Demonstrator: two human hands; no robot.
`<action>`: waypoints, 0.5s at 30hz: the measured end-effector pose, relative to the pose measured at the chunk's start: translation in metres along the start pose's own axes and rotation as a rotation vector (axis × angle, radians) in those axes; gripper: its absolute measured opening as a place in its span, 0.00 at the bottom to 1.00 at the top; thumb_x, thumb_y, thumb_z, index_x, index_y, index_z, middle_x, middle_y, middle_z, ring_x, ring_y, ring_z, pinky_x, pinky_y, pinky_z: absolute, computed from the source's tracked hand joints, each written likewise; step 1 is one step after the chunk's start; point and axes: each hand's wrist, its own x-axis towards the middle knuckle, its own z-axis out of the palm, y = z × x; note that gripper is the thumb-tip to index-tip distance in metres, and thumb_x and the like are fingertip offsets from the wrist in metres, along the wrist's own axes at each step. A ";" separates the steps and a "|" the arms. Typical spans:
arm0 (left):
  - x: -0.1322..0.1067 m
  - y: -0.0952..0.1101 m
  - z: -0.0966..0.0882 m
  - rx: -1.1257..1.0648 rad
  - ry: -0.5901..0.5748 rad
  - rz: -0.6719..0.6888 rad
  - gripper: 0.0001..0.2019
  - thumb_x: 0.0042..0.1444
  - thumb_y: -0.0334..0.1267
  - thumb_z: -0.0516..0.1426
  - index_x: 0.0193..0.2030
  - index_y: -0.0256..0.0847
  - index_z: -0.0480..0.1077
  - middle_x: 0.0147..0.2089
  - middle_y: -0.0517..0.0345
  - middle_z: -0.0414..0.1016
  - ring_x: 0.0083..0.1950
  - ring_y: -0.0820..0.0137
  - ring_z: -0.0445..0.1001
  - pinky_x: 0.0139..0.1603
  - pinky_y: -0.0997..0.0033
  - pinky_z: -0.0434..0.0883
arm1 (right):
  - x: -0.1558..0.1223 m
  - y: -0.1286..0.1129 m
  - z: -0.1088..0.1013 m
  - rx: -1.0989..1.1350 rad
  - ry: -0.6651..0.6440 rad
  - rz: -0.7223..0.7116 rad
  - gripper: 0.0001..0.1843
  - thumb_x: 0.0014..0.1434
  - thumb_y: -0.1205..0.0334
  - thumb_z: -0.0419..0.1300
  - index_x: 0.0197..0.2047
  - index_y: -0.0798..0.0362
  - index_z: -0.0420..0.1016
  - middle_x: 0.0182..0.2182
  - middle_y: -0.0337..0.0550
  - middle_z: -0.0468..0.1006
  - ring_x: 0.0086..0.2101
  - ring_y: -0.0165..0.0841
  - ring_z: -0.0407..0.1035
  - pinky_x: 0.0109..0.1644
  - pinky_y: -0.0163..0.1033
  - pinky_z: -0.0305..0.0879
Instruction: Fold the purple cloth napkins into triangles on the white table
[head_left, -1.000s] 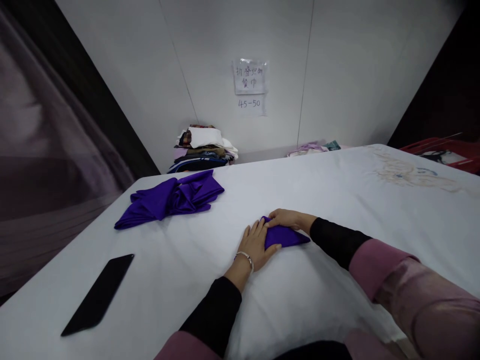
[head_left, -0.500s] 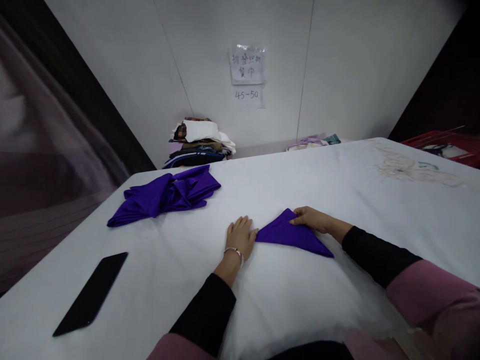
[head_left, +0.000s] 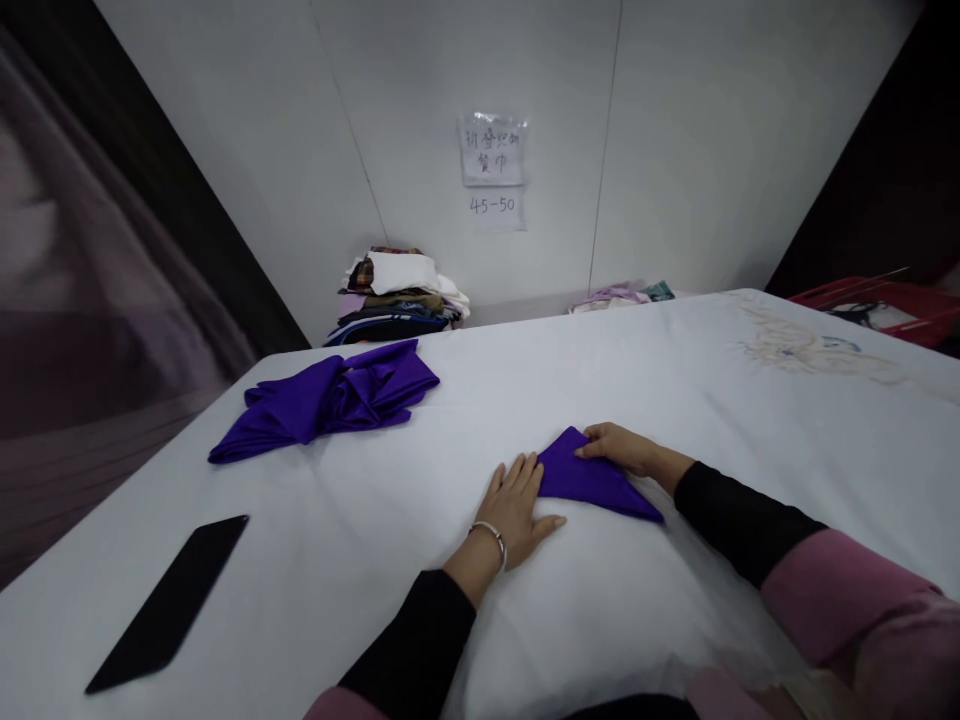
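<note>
A purple cloth napkin (head_left: 589, 483), folded into a triangle, lies on the white tablecloth in front of me. My left hand (head_left: 517, 505) is flat with its fingers stretched and the thumb apart; its fingertips cover the napkin's left corner. At the upper right edge, close to the top point, my right hand (head_left: 615, 447) pinches the napkin between thumb and fingers. The lower right corner of the cloth sticks out free below that hand.
Farther left sits a loose heap of purple cloth (head_left: 330, 400). A black flat panel (head_left: 171, 602) lies at the front left. Behind the table are a stack of folded clothes (head_left: 397, 295) and other fabric (head_left: 619, 296); a red basket (head_left: 892, 305) stands at the right.
My left hand has slid right, from beside the napkin's left tip onto that corner, and its thumb has spread away. My right hand keeps its pinch. The view has tilted slightly up.
</note>
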 end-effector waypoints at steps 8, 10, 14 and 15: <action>0.002 -0.011 0.004 -0.027 0.050 0.024 0.35 0.58 0.58 0.43 0.66 0.36 0.47 0.69 0.49 0.41 0.69 0.60 0.39 0.66 0.51 0.43 | -0.011 -0.017 0.018 0.189 -0.138 0.075 0.14 0.41 0.67 0.67 0.35 0.59 0.75 0.29 0.45 0.79 0.29 0.33 0.73 0.39 0.39 0.69; 0.005 -0.017 0.007 -0.089 0.094 0.011 0.31 0.59 0.54 0.43 0.65 0.38 0.50 0.68 0.49 0.47 0.68 0.61 0.44 0.66 0.51 0.45 | -0.013 -0.018 0.024 0.217 -0.119 0.074 0.14 0.38 0.69 0.67 0.33 0.59 0.76 0.27 0.43 0.79 0.27 0.33 0.72 0.38 0.40 0.69; 0.010 -0.024 0.004 -0.275 0.444 -0.022 0.27 0.59 0.50 0.45 0.61 0.38 0.57 0.66 0.46 0.54 0.67 0.60 0.50 0.64 0.50 0.50 | -0.010 -0.020 0.029 0.389 -0.042 0.003 0.14 0.34 0.71 0.67 0.30 0.59 0.75 0.23 0.41 0.78 0.24 0.33 0.71 0.37 0.42 0.68; 0.010 -0.024 0.000 -0.340 0.558 -0.039 0.27 0.58 0.50 0.46 0.61 0.39 0.57 0.65 0.46 0.55 0.66 0.59 0.51 0.63 0.50 0.53 | -0.010 -0.022 0.029 0.439 -0.018 -0.038 0.15 0.33 0.71 0.68 0.30 0.59 0.75 0.23 0.41 0.78 0.25 0.33 0.71 0.38 0.43 0.68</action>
